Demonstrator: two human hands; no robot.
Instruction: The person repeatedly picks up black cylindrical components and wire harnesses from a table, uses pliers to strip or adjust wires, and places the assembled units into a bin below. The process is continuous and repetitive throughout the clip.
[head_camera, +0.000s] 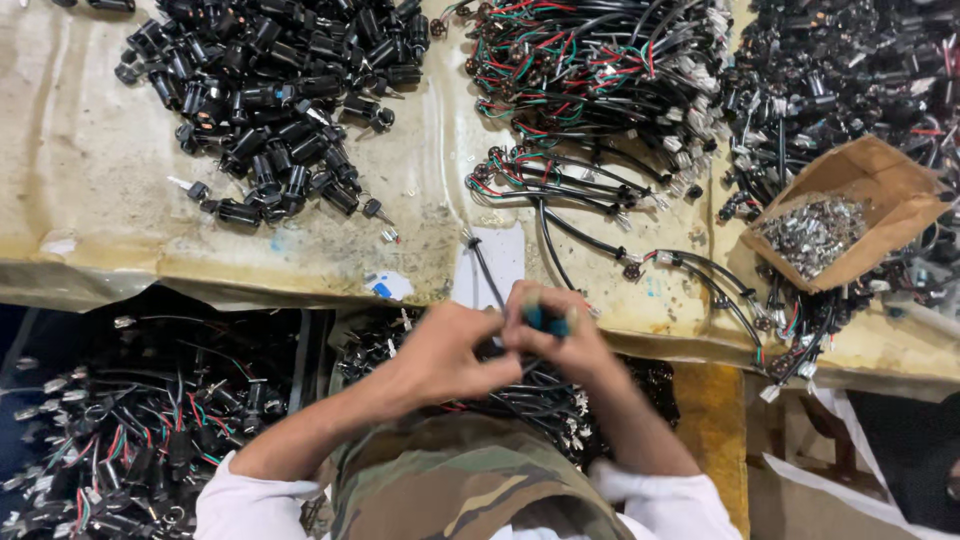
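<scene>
The right hand (555, 335) is closed around a small blue-handled tool (548, 320); the left hand (450, 350) pinches a black cable (487, 275) just beside it, at the table's (90, 180) near edge. Farther off lie black connectors (270, 100), wire bundles (590, 70) and, right, a cardboard box (880, 190).

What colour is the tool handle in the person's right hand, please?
Blue-green, seen in the head view: the tool handle in the right hand.

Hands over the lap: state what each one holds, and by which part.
Right hand grips a blue-handled tool by its handle; left hand pinches a black cable near its end.
</scene>
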